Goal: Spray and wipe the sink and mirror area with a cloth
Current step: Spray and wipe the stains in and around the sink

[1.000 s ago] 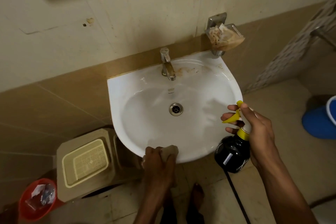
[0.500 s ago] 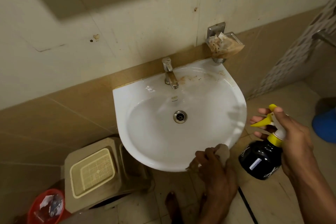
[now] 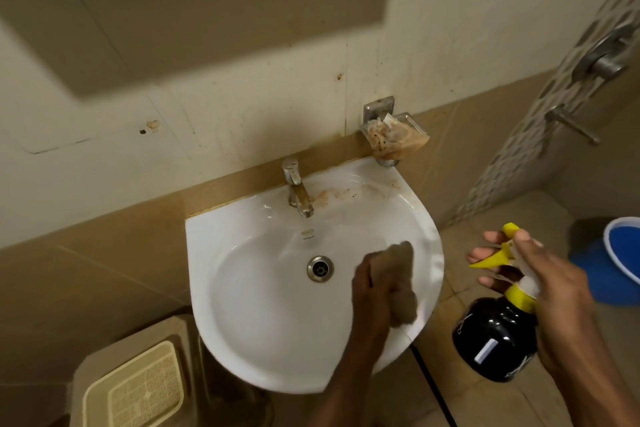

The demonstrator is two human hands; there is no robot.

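- Fingers of the left hand (image 3: 372,291) curl round a brown cloth (image 3: 401,282), which is pressed against the right inner wall of the sink (image 3: 249,305), right of centre in the frame.
- Cloth is bunched into a wad, long axis running roughly up-down in the frame, upper end toward the tap (image 3: 298,191); outline blurred.
- Right hand (image 3: 550,288) grips the neck of a spray bottle (image 3: 495,336) at lower right, outside the sink and just beside its right rim, over the floor tiles.
- Fingertips (image 3: 479,256) lie on the yellow trigger, thumb over the top of the head.
- Bottle stands near upright, black body low, yellow collar and nozzle high; nozzle points toward the left of the frame, at the sink.
- Drain (image 3: 320,268) sits at basin centre, left of the cloth and apart from it.
- Brown staining on the sink ledge right of the tap.
- Soap holder (image 3: 394,135) on the wall above the sink's upper right corner, holding crumpled stained paper.
- Blue bucket (image 3: 620,260) at right edge; beige plastic bin (image 3: 138,385) at lower left, below the sink.
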